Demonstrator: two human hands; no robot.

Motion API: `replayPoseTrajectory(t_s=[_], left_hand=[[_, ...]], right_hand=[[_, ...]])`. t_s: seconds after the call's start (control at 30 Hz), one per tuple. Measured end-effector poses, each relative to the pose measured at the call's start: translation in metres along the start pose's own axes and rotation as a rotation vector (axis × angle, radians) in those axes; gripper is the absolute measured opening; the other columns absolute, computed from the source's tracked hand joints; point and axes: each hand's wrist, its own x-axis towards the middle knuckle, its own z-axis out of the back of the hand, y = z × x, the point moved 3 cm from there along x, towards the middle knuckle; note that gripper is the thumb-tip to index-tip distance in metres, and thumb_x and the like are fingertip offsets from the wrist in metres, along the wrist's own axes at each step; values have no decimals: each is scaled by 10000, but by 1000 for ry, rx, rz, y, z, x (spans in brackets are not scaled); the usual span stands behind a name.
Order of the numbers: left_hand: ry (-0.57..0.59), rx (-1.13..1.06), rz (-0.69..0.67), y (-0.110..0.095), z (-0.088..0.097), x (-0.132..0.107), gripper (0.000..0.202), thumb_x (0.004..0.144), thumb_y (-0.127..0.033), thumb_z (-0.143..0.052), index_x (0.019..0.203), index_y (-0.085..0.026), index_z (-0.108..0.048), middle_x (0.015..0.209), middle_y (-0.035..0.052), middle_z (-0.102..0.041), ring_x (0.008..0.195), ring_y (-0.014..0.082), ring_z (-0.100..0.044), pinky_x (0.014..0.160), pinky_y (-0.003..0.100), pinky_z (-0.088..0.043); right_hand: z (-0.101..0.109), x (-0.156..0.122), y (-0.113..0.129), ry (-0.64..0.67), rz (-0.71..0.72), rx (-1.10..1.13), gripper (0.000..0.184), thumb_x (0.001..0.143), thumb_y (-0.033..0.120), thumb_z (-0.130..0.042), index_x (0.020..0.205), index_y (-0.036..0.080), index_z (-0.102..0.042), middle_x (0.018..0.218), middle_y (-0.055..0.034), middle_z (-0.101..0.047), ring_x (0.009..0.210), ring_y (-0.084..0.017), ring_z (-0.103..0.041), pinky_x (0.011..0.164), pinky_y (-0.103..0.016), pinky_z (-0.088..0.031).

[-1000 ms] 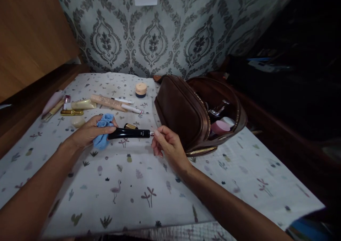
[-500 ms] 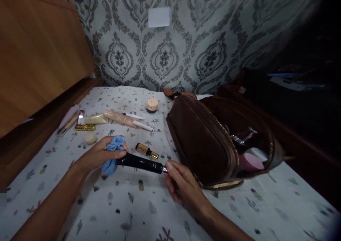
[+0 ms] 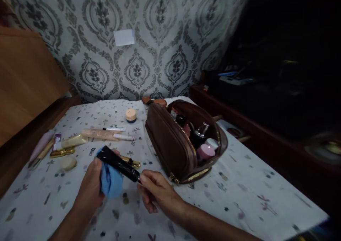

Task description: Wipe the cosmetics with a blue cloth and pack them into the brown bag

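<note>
A glossy black cosmetic tube (image 3: 118,164) slants between my two hands above the patterned cloth. My left hand (image 3: 90,184) is closed on a crumpled blue cloth (image 3: 112,182), which lies against the underside of the tube's wide end. With thumb and fingers, my right hand (image 3: 158,191) pinches the narrow end, whose tip is mostly covered. Just behind the tube lies a gold and black lipstick-like tube (image 3: 130,161), partly hidden. To the right of it stands a brown makeup bag (image 3: 170,145), unzipped, with several jars and bottles inside.
Left on the patterned cover (image 3: 149,223) lie a cream tube (image 3: 71,141), a gold tube (image 3: 62,152), a pale round sponge-like item (image 3: 68,162) and peach tubes (image 3: 98,134). A small peach jar (image 3: 131,115) stands farther back. A wooden cabinet (image 3: 26,81) borders the left.
The view has swung right and the bag's contents show more. My left hand has turned, so the tube's wide end tilts up, with the blue cloth hanging below it. My right hand keeps its pinch.
</note>
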Motion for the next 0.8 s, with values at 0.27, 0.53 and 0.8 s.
replayPoseTrajectory(t_s=[0.27,0.53,0.8], left_hand=[[264,30,88,26,-48,-41,465,717,-462,-795,1064,-189,-649,720,30,-702,607,203,-670,550,293,-556],[30,338,-163,-7,-45,-42,421,669,-528,-805,900,-193,-693,755,36,-695,739,231,-662,595,266,-551],[525,762,-545,-11,-87,-59,216,814,-469,-665,911,-289,-735,781,24,-722,696,215,-671,629,261,-562]], right_hand=[[-1,-3,5,-30,118,-57,680,710,859,-543,758,181,-538,486,72,-476,373,-67,-426,371,-189,-301],[13,-65,63,-226,506,-548,365,898,458,-597,1120,171,-634,683,33,-537,603,-106,-498,585,-233,-405],[35,-125,122,-289,724,-646,256,970,369,-537,1132,214,-661,767,-10,-619,641,-130,-551,599,-249,-490]])
